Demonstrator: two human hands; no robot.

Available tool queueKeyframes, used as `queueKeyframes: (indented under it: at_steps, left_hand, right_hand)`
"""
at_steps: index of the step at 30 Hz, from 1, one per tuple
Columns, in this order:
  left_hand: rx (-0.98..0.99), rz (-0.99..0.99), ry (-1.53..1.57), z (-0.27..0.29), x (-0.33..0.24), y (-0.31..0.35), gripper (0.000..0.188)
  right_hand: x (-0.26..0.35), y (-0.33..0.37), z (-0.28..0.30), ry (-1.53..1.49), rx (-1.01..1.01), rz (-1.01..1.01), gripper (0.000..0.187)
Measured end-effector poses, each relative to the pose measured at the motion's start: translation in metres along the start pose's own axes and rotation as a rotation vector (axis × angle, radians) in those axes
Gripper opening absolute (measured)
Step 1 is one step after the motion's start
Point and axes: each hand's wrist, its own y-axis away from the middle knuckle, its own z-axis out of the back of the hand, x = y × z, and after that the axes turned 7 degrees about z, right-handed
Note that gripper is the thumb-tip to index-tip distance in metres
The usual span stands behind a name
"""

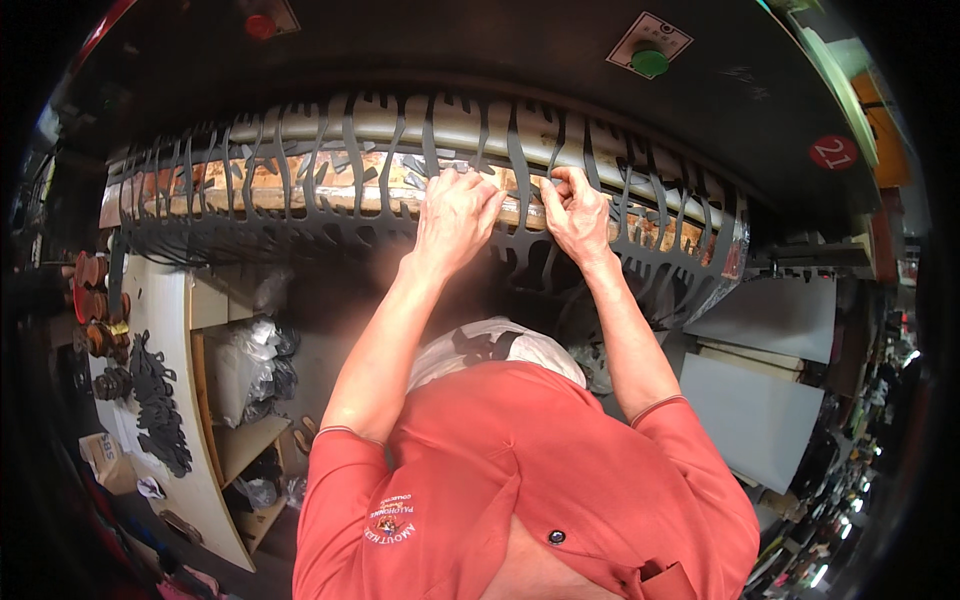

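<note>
A black sheet (518,170), cut through into a row of wavy strips with gaps between them, lies across a worn, stained board (262,185) and droops over its near edge. Over the middle of it my left hand (455,215) is closed, fingers bent and pressed together; what they hold, if anything, is hidden. Just to the right, my right hand (578,218) pinches thumb and forefinger beside one strip, and whatever is between the tips cannot be made out. Small dark cut pieces (335,160) lie scattered on the board, some close by my left fingertips.
A dark machine body with a green button (649,63) and a red button (261,27) overhangs the far side. At left, a pale bench (160,300) carries a pile of black pieces (158,400) and several spools. Grey panels (750,415) stand at right. Plastic bags (250,365) fill a shelf.
</note>
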Motion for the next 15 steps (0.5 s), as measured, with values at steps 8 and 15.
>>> queueKeyframes:
  at_steps: [8,15]
  left_hand:
    - [0.015,0.019,0.031,0.004,-0.007,-0.003,0.012]
    - [0.189,0.019,0.070,0.022,-0.009,-0.012,0.010]
  right_hand:
    - [-0.003,0.001,0.007,-0.052,0.055,0.024,0.021]
    - [0.009,-0.012,0.036,-0.179,0.169,-0.125,0.015]
